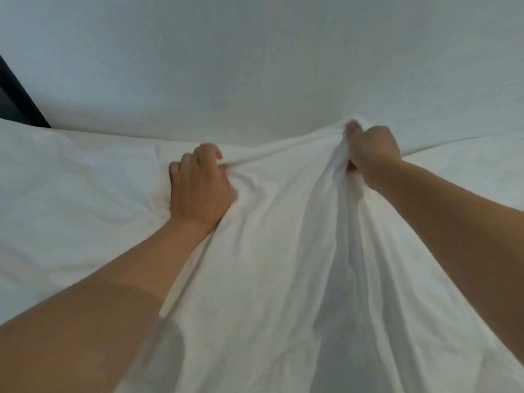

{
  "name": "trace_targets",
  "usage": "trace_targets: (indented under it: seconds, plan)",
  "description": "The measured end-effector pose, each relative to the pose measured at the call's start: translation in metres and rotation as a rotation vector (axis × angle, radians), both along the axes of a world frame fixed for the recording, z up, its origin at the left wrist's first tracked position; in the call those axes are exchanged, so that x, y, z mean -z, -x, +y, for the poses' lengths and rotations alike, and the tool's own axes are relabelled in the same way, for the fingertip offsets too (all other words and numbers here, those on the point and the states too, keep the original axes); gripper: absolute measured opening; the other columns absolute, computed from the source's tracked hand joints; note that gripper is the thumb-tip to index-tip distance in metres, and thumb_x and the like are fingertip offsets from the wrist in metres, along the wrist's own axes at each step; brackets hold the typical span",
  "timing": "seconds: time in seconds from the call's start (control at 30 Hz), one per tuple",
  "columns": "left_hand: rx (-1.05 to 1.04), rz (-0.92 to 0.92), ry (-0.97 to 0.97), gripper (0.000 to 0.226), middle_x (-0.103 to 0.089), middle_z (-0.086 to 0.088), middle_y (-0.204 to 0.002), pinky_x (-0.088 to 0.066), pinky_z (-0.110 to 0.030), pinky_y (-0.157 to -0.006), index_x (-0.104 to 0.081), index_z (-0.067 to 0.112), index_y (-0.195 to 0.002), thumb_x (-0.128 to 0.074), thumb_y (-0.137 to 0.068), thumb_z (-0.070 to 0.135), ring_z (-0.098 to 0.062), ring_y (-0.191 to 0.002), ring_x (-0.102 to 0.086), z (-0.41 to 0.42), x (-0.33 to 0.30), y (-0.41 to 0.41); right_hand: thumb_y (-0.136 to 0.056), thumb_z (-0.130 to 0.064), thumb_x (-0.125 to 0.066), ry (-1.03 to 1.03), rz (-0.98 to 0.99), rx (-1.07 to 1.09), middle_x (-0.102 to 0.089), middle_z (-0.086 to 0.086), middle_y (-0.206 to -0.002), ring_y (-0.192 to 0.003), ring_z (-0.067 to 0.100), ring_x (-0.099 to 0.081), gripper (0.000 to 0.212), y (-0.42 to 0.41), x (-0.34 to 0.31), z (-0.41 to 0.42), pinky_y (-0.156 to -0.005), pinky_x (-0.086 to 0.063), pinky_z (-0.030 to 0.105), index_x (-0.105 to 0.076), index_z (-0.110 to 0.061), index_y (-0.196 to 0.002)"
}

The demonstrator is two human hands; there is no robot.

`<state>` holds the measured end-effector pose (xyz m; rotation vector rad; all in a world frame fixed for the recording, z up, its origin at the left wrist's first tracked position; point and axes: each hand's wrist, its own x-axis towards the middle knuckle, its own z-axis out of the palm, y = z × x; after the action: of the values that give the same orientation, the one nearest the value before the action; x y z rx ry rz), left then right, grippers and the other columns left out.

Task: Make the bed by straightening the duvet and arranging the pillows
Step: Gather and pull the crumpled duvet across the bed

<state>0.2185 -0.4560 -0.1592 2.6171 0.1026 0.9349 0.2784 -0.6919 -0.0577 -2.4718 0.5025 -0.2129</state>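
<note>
A smooth white surface (255,58) fills the whole upper half of the view; whether it is a wall or a stretched sheet cannot be told. Below it, the white duvet (269,265) covers the lower half, lying flat and faintly creased on the left and drawn up into long folds down the middle, between the two bare forearms. At the far left edge a narrow dark strip (17,95) slants down behind the fabric. The left hand (198,185) grips the duvet's far edge, its fingers curled over a bunched fold. The right hand (371,151), a little higher and farther right, clenches a gathered ridge of the same edge in a tight fist, fingers pressed together around the cloth.
</note>
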Motion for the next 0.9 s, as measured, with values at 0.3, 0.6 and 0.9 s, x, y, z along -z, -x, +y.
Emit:
trace_targets:
  seconds: [0.3,0.6,0.9]
  plan:
    - [-0.064,-0.053,-0.396,0.019,-0.053,-0.019,-0.101,-0.024,-0.044,-0.081,-0.05,0.012,-0.108,-0.051,-0.089,0.011,-0.032,-0.088,-0.035,0.056,0.054,-0.059,-0.087,-0.04,-0.029,0.419,-0.138,-0.071,-0.032,0.007,-0.154,-0.143,0.027,-0.024,0.063,0.077,0.169,0.061,-0.117,-0.009,0.049,-0.038,-0.018,-0.145]
    - [-0.014,0.223,-0.242,0.029,-0.052,-0.013,-0.114,-0.028,-0.044,-0.094,-0.056,0.014,-0.103,-0.046,-0.076,0.006,-0.031,-0.101,-0.038,0.026,-0.005,-0.055,-0.083,-0.037,-0.033,0.493,-0.161,-0.034,-0.032,0.008,-0.153,-0.142,0.03,-0.024,0.064,0.058,0.173,0.058,-0.117,-0.011,0.052,-0.039,-0.016,-0.143]
    - [0.007,0.7,-0.376,0.074,-0.013,-0.005,-0.162,0.0,-0.081,-0.099,-0.022,0.039,-0.152,-0.024,-0.085,0.072,-0.034,-0.149,-0.001,0.063,0.033,0.08,-0.084,-0.037,-0.031,0.51,-0.116,-0.054,-0.029,0.009,-0.155,-0.144,0.029,-0.021,0.065,0.054,0.168,0.062,-0.117,-0.009,0.052,-0.037,-0.015,-0.144]
